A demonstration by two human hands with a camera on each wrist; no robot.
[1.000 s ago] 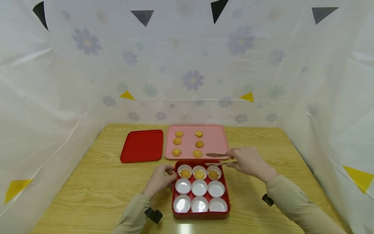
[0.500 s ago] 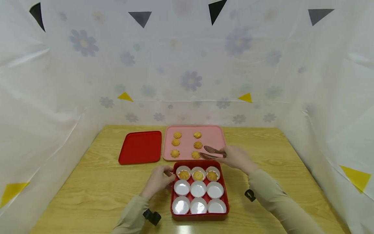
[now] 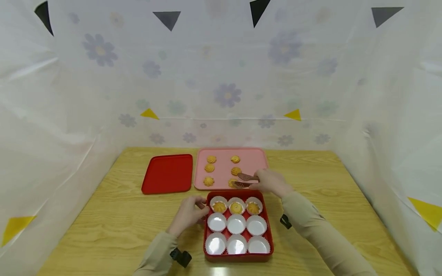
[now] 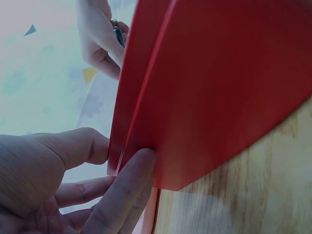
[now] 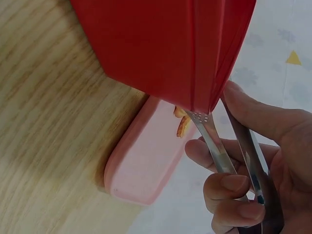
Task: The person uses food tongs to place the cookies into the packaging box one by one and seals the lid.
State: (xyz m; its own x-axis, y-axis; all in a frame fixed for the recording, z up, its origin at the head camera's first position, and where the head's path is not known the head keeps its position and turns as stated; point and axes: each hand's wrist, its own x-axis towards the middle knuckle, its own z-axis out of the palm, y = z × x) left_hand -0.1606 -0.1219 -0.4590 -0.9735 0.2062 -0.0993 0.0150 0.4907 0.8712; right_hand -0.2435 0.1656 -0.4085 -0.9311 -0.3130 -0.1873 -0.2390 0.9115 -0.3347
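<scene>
My left hand [image 3: 188,215] holds the left wall of a deep red box [image 3: 238,258], thumb at the rim and fingers against the outside. Inside stand several white paper cups [image 3: 236,224] in three rows. Each cup in the back row holds a piped cookie [image 3: 236,208]. Metal tongs [image 3: 246,177] are gripped in my right hand [image 3: 272,181], over the front right of the pink tray [image 3: 253,163]. Their perforated tips are apart, at the front right cookie [image 3: 231,183]; whether they touch it I cannot tell. In the right wrist view the box hides the tong tips.
Several more cookies [image 3: 209,168] lie in two columns on the pink tray, just behind the box. A flat red tray [image 3: 167,174] lies to its left. All stand on a wooden table [image 3: 138,226], with white flowered sheeting [image 3: 193,76] around the back and sides.
My right hand has moved left with the tongs, from the pink tray's front right corner to the front right cookie. My left hand stays on the box.
</scene>
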